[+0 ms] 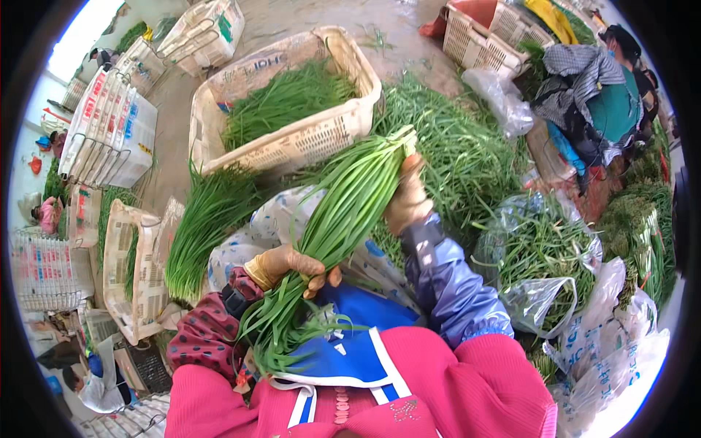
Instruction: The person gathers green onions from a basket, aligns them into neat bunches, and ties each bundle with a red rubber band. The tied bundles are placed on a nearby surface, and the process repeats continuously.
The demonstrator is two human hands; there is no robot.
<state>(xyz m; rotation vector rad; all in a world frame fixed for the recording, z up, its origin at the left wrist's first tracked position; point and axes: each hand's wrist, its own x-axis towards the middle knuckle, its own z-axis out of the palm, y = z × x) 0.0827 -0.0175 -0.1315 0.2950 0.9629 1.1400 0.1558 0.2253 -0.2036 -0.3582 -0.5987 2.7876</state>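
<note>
A long bunch of garlic chives (350, 193) lies slanted across my lap, its pale cut ends up at the right and its leaf tips hanging down at the left. My right hand (409, 196), in a dirty tan glove, is closed round the bunch just below the white ends. Lower down, the gloved fingers of my left hand (288, 267) wrap round the leaves. Loose tips droop over my blue apron (332, 358). Left of my left hand lies a thick pile of straight chives (212, 226).
Ahead stands a cream plastic crate (292, 142) partly filled with chives. A heap of loose greens (453, 139) covers the floor to its right. Clear plastic bags (537, 299) of greens sit at the right, near another person (613, 102). Stacked white crates (109, 131) stand at the left.
</note>
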